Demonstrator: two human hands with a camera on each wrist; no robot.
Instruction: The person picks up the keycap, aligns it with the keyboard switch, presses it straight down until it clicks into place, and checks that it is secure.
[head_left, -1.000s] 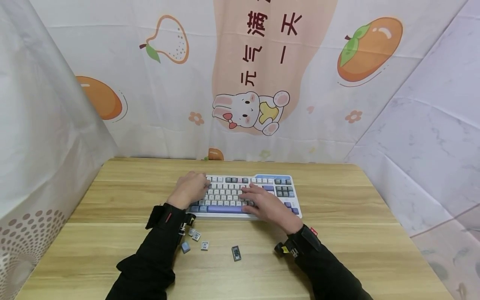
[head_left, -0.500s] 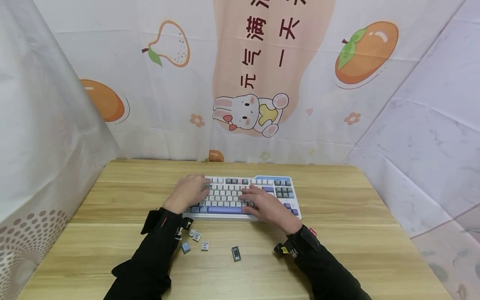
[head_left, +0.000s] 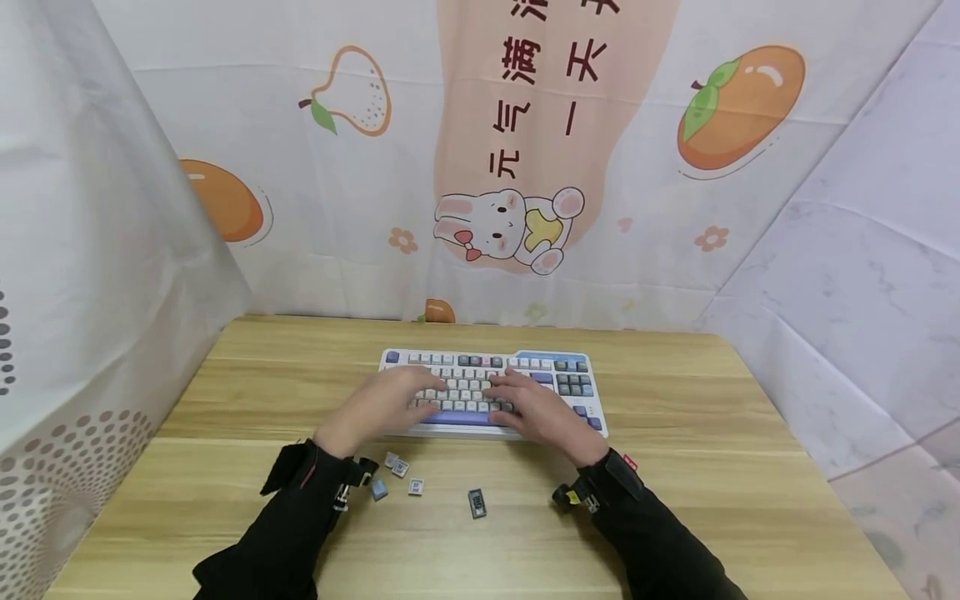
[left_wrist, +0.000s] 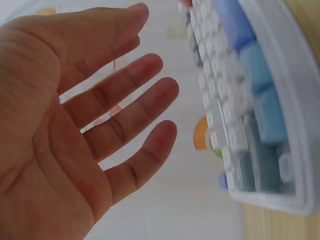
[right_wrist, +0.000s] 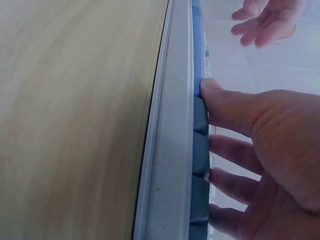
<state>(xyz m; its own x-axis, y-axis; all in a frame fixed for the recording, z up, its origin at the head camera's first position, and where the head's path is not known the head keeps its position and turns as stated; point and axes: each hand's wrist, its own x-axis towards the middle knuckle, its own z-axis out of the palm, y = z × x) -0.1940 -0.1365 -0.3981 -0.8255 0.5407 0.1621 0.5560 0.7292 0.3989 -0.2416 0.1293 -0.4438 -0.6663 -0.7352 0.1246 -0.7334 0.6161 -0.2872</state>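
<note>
I'm watching left hand [head_left: 381, 405] hovering spread, holding nothing | keyboard [head_left: 467, 396] lying below it, long axis running rightward | right hand [head_left: 543, 412] resting nearer, loosely spread, touching

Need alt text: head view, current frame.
A person's right hand rests on a white keyboard while the left hand, blurred, hovers over its left side. Four loose keycaps and a small dark object lie in front on a wooden table, a fruit-print cloth hanging behind.
</note>
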